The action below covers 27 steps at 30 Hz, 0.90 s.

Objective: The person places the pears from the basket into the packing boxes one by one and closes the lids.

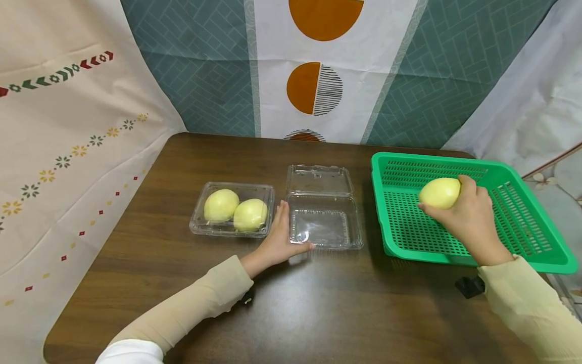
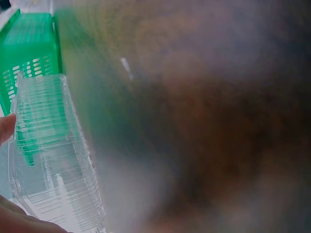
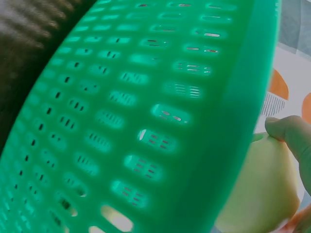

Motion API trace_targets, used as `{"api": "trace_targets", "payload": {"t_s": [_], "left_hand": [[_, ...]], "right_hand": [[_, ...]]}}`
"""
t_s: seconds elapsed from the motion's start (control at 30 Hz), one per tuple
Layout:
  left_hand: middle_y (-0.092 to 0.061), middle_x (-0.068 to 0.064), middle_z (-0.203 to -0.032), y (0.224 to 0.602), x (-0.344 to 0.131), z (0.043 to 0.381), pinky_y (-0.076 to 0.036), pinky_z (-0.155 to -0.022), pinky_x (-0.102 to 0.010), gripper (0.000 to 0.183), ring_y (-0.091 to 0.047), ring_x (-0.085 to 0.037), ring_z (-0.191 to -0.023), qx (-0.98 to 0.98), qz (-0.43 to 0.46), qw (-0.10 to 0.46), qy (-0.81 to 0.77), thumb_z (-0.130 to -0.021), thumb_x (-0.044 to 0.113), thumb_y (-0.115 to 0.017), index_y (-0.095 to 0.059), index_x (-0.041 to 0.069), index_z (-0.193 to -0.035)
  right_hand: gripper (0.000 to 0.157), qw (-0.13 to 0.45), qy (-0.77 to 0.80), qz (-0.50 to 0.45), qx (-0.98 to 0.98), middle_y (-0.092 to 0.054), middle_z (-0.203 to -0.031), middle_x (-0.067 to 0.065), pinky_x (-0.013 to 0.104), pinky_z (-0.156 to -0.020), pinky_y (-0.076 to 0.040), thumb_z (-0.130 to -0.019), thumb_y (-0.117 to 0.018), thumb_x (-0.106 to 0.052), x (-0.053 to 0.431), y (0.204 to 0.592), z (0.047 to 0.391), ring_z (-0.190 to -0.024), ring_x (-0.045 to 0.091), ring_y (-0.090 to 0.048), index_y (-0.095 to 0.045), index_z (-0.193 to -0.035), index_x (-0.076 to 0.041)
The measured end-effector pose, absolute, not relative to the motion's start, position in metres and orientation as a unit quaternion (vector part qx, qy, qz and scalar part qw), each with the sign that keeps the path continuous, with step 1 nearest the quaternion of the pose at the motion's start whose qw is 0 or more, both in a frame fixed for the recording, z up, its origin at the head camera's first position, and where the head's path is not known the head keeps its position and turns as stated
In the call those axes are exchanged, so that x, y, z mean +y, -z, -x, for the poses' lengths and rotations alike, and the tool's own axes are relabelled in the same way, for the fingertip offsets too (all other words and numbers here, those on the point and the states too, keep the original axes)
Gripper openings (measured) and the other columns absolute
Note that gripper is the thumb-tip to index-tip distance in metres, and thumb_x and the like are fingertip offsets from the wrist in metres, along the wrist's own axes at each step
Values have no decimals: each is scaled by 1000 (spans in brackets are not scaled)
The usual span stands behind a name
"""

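In the head view my right hand (image 1: 473, 215) grips a smooth, pale yellow oval fruit (image 1: 439, 193) above the green plastic basket (image 1: 454, 260). The right wrist view shows this fruit (image 3: 265, 189) partly hidden behind the basket wall (image 3: 228, 121). My left hand (image 1: 279, 242) is at the left front corner of a clear plastic clamshell box (image 1: 325, 222), fingers straight along its side and thumb at its front edge. The box stands with its lid (image 1: 320, 180) folded back, and no fruit in it. Left of that hand, a second clear box (image 1: 213, 233), lid down, contains two yellow fruits (image 1: 221, 205).
The boxes and basket stand on a dark brown wooden table (image 1: 318, 313). A patterned cloth (image 1: 313, 76) hangs behind the table, with a cream cloth (image 1: 68, 126) on the left. Much of the left wrist view is blurred.
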<state>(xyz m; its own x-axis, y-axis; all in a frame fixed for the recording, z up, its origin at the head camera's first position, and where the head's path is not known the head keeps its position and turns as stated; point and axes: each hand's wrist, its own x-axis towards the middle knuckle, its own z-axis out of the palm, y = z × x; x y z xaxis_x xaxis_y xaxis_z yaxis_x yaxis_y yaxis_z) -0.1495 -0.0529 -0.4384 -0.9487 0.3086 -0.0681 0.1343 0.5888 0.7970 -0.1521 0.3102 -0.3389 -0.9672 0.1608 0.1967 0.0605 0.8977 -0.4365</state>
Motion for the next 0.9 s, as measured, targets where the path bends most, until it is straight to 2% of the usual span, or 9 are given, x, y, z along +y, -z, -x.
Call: {"api": "trace_targets", "payload": {"t_s": [0.53,0.9], "left_hand": [[9,-19,-158,438,-53,149,-8,-114,-55,123,9,-35,-145,889,-127,92,-430,-73,41,-80,5,-3,-150],[10,-19,-158,438,-52,148,-8,-114,-55,123,9,-35,-146,892,-123,94,-424,-74,42,-79,5,-3,-150]], "right_hand": [[97,112,-219,23,-969,-39,-120,42,62,-70,-38,-74,-78,-39,289,326,161,-107,55,-36,-27,-140,10],[94,127,-227,-4,-966,-41,-120,40,62,-70,-37,-72,-79,-37,270,324,160,-108,53,-37,-30,-139,8]]}}
